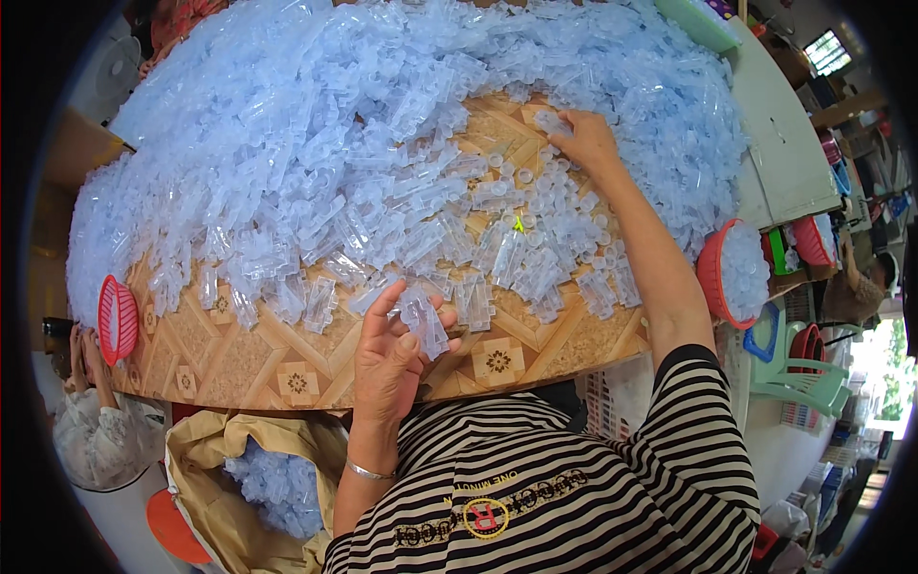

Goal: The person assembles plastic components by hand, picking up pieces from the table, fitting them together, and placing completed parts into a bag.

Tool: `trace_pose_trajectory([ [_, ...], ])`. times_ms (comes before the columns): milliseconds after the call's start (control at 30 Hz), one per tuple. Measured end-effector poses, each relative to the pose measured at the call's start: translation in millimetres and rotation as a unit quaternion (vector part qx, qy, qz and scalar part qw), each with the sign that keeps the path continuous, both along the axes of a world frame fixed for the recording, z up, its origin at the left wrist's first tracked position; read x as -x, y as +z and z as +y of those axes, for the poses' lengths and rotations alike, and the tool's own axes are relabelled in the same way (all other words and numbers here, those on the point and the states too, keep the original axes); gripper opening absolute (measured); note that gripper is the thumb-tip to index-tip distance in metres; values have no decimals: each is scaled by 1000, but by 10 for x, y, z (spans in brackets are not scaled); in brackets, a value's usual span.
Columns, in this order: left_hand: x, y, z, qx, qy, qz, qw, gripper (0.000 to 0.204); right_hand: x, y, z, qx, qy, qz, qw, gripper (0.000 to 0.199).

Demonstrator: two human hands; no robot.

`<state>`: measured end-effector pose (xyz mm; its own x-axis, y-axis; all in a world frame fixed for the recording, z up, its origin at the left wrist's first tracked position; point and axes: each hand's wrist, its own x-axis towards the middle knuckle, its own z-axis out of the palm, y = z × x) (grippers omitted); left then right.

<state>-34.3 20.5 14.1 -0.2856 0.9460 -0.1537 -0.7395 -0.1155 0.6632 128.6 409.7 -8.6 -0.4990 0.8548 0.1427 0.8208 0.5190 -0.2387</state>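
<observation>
The left forearm rises from the lower edge, a bangle (370,473) round its wrist, and the left hand (387,356) is raised at the near edge of the counter (258,359), palm turned up and fingers curled. Its grip is partly closed, thumb and fingers grasping a clear plastic holder (424,325), which tilts above the counter.

The right arm stretches far forward and bends inward at the wrist, bringing the right hand (587,143) over the far side of the bare patch. Its grip is drawn together at the fingertips, pinching a small clear piece (552,122); whether that piece also touches the counter, I cannot tell.

Between the hands lie loose clear parts and small rings (525,176), with a yellow-green bit (519,224) among them. A broad heap of clear plastic pieces (335,124) spreads beyond and to the left.
</observation>
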Motion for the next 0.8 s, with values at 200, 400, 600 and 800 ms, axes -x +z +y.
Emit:
trace_pose_trajectory([
  [200,-6,-11,23,-4,-7,-7,1000,62,-92,-8,-185,-10,188,155,970,56],
  [400,-5,-16,12,-9,-10,-7,1000,61,-111,195,-514,44,221,146,963,64],
  [600,27,-33,-1,-13,-10,-4,1000,61,-56,415,-680,279,277,116,912,63],
  [800,42,-32,24,-15,-16,-2,1000,62,233,302,-280,195,166,162,953,30],
])
